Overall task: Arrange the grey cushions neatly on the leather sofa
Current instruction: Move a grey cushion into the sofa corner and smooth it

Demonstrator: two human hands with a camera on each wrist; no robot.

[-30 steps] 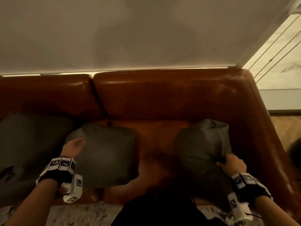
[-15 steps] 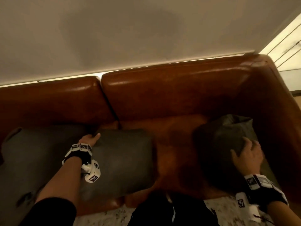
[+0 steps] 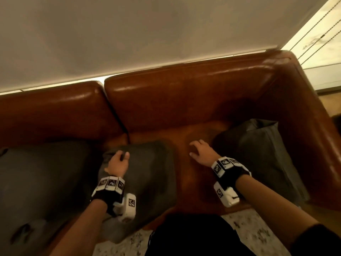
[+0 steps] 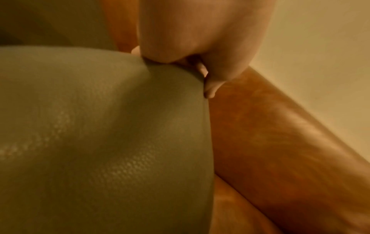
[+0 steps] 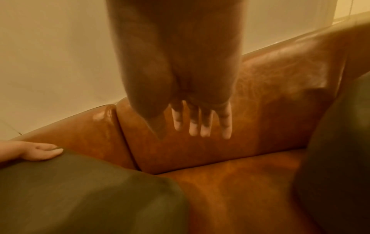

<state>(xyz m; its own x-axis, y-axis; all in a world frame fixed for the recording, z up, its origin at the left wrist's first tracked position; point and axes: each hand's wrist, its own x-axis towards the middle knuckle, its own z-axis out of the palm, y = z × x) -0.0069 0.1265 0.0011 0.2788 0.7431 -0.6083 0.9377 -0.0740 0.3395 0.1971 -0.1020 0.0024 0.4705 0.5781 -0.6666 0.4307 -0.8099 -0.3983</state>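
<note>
Gripping the middle grey cushion (image 3: 147,174) by its top edge, your left hand (image 3: 118,163) curls; your right hand (image 3: 200,152) hovers loose above the sofa (image 3: 184,100) seat, holding nothing; no readable writing.

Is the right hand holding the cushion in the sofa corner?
No: the right hand is open over bare sofa seat, apart from the corner cushion.

3 grey cushions (image 3: 147,174) (image 3: 44,178) (image 3: 263,156), 1 leather sofa (image 3: 184,100), 2 hands (image 3: 118,163) (image 3: 200,152)
</note>
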